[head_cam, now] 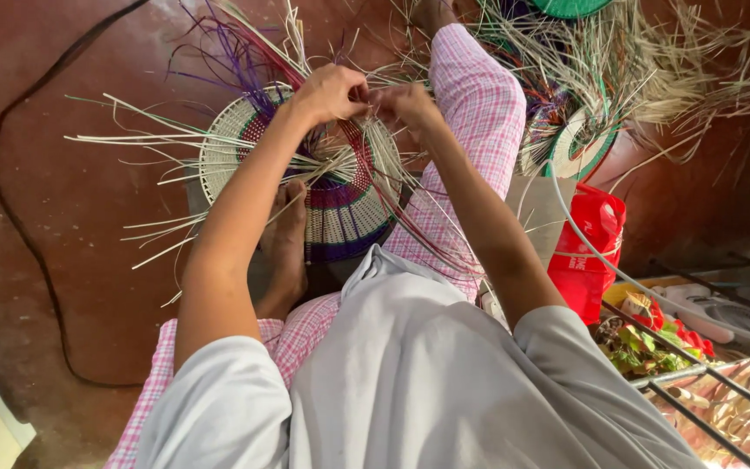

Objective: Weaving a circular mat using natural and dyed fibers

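Weaving step: left hand [333,92] and right hand [405,104] pinch straw strands closed at the round mat's [340,204] rim; next calls for tucking tightly

Both arms reach forward and away from the body, bare from the short sleeves down, elbows bent only slightly. The left hand [333,94] is curled into a loose fist, knuckles up, fingertips pinched together toward the right hand [405,106]. The right hand sits just beside it, nearly touching, fingers likewise bunched in a pinch, wrist bent a little inward. The forearms converge so that the hands meet above the right knee [477,87]. A bare foot [286,243] lies below the left forearm.
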